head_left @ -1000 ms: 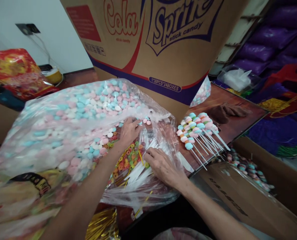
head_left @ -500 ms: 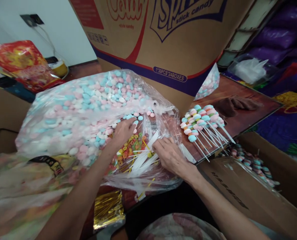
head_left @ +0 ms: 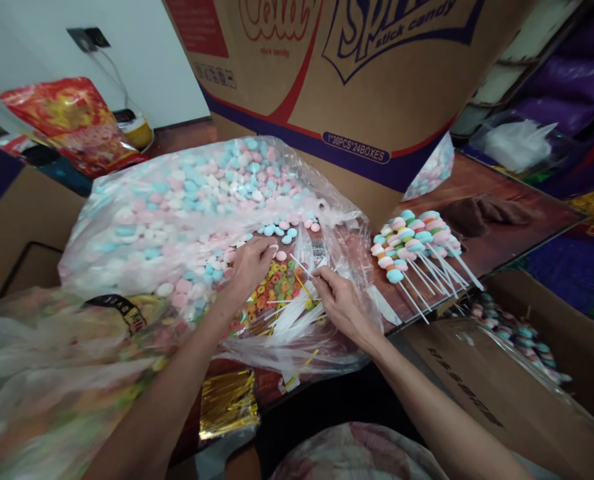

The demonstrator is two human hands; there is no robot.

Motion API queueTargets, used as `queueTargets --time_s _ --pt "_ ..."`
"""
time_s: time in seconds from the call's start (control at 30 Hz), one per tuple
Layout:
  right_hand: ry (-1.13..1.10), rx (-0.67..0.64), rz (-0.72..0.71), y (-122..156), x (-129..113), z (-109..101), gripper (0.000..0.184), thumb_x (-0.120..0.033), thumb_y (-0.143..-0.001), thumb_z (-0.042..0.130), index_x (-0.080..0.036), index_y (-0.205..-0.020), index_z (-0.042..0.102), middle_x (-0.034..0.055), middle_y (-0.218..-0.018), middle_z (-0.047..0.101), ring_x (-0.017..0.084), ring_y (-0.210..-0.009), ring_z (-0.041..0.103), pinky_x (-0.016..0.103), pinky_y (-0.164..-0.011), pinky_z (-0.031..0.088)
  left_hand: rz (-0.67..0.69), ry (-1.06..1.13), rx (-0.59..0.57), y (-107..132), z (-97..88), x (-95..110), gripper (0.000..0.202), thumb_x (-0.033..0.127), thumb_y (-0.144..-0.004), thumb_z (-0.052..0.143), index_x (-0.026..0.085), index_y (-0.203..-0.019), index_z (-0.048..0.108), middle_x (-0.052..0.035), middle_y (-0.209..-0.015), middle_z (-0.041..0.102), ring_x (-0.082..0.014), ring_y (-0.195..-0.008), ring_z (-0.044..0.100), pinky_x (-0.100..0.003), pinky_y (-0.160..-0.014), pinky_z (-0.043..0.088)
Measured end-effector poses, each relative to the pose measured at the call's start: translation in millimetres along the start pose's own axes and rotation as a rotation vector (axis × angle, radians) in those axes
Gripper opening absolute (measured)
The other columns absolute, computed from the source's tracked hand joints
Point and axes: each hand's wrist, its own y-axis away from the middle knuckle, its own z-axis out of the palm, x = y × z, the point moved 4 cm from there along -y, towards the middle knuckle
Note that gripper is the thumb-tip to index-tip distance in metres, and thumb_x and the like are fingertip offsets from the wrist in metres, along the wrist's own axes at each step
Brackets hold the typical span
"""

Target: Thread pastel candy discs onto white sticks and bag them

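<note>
Because the white stick is pinched near its right end between thumb and forefinger of the right hand, most of its length is left free and points far and left, toward the other hand. Those two fingers are closed on it, with the rest loosely curled above the pile of white sticks, which lies close enough to reach without shifting the arm.

The left hand is over the mouth of the clear plastic bag, its fingers bent and nearly together. A pale pink piece shows at the fingertips, but I cannot tell whether it is gripped; another pink candy lies just beside. Loose blue candies sit slightly farther off, and small ring candies are spread between the hands, probably so that either can get at them.

To the right, candy sticks already threaded lie bundled on the table, heads to the far left and bare ends toward the near right edge; that arrangement likely keeps the sweets together and the stems easy to grasp. Behind everything, a large carton stands upright, while a packet of gold ties rests at the near edge.
</note>
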Motion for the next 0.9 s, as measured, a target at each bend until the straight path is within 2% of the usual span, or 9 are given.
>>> queueTargets --time_s 0.1,0.23,0.33,0.47,0.57,0.63,0.7,0.8,0.9 --pt "-0.076 -0.003 -0.008 -3.1 5.7 6.2 0.022 -0.030 -0.097 0.042 -0.021 -0.082 0.056 -0.0033 -0.071 0.051 0.014 -0.068 0.045 0.025 -0.064 0.034 0.044 -0.028 -0.026 -1.2 5.1 0.1 0.030 0.025 -0.094 0.045 0.020 -0.101 0.074 -0.0070 -0.101 0.073 -0.0216 -0.099 0.064 -0.032 -0.088 0.048" --pt "-0.115 0.016 0.010 -4.8 7.5 7.5 0.021 -0.029 -0.094 0.045 -0.021 -0.076 0.053 -0.0040 -0.067 0.047 0.013 -0.064 0.041 0.024 -0.060 0.032 0.204 -0.049 -0.195 -2.8 19.5 3.0 0.028 0.024 -0.094 0.047 0.020 -0.104 0.073 -0.0086 -0.098 0.069 -0.0220 -0.098 0.063 -0.034 -0.089 0.048" --pt "-0.121 0.019 0.014 -5.3 7.1 6.6 0.022 -0.028 -0.094 0.045 -0.021 -0.074 0.051 -0.0044 -0.065 0.045 0.013 -0.062 0.040 0.024 -0.060 0.032 0.239 -0.081 -0.290 -6.1 25.3 3.1 0.027 0.022 -0.092 0.049 0.020 -0.105 0.073 -0.0091 -0.095 0.067 -0.0219 -0.094 0.062 -0.034 -0.086 0.048" --pt "-0.115 0.018 0.015 -5.3 7.9 6.2 0.023 -0.029 -0.094 0.045 -0.021 -0.073 0.051 -0.0046 -0.064 0.043 0.013 -0.062 0.040 0.025 -0.059 0.031 0.170 -0.092 -0.294 -14.5 22.7 3.9 0.026 0.022 -0.089 0.048 0.020 -0.093 0.073 -0.0072 -0.080 0.067 -0.0214 -0.081 0.061 -0.032 -0.077 0.047" --pt "-0.111 0.022 0.021 -4.6 8.9 6.3 0.024 -0.030 -0.095 0.045 -0.021 -0.073 0.051 -0.0047 -0.064 0.043 0.013 -0.061 0.040 0.025 -0.059 0.031 0.001 0.058 -0.254 -18.4 20.1 2.9 0.025 0.027 -0.086 0.048 0.020 -0.088 0.072 -0.0016 -0.068 0.064 -0.0177 -0.065 0.057 -0.028 -0.064 0.044" --pt "-0.105 0.026 0.025 -3.8 9.3 6.3 0.024 -0.030 -0.095 0.045 -0.021 -0.074 0.051 -0.0047 -0.064 0.044 0.013 -0.061 0.040 0.025 -0.059 0.031 -0.079 0.167 -0.267 -18.4 20.7 3.1 0.025 0.028 -0.085 0.049 0.019 -0.085 0.072 0.0006 -0.063 0.062 -0.0159 -0.059 0.055 -0.026 -0.059 0.041" --pt "-0.097 0.031 0.031 -2.9 9.9 6.1 0.024 -0.031 -0.095 0.045 -0.021 -0.074 0.051 -0.0046 -0.065 0.044 0.013 -0.062 0.040 0.025 -0.060 0.031 -0.095 0.185 -0.287 -18.1 20.6 4.7 0.024 0.027 -0.083 0.050 0.018 -0.080 0.071 0.0014 -0.060 0.060 -0.0155 -0.059 0.054 -0.026 -0.058 0.040" --pt "-0.098 0.034 0.034 -2.0 11.0 6.1 0.024 -0.031 -0.096 0.045 -0.021 -0.075 0.052 -0.0047 -0.065 0.044 0.013 -0.062 0.040 0.025 -0.060 0.031 -0.095 0.075 -0.241 -18.9 15.4 5.3 0.022 0.023 -0.080 0.051 0.019 -0.072 0.070 0.0011 -0.058 0.060 -0.0163 -0.062 0.054 -0.026 -0.060 0.039" --pt "-0.097 0.035 0.030 -1.8 11.7 6.5 0.025 -0.032 -0.096 0.045 -0.021 -0.076 0.052 -0.0046 -0.064 0.043 0.013 -0.062 0.040 0.025 -0.059 0.031 -0.111 0.046 -0.202 -18.6 11.1 3.3 0.023 0.024 -0.082 0.050 0.019 -0.079 0.073 -0.0002 -0.065 0.065 -0.0179 -0.067 0.057 -0.026 -0.063 0.041"
